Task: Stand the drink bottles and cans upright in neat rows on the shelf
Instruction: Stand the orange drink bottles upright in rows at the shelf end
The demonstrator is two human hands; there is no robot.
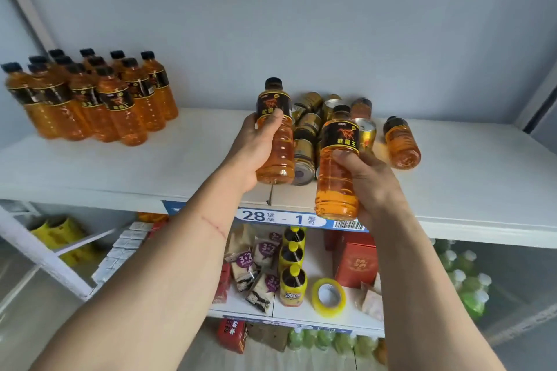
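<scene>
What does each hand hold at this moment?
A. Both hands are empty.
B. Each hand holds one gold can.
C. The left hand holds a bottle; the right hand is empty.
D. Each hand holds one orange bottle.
D: the left hand grips one orange bottle and the right hand grips another bottle, both in front of the shelf.

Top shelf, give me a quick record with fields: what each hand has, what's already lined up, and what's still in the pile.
left hand: holds one orange drink bottle, upright, above the shelf
right hand: holds a second orange bottle, upright, near the shelf's front edge
standing rows: orange bottles with black caps, upright, at the left of the top shelf
pile: gold cans lying jumbled behind the hands
loose bottle: lies on its side, right of the pile
task state: not done
</scene>
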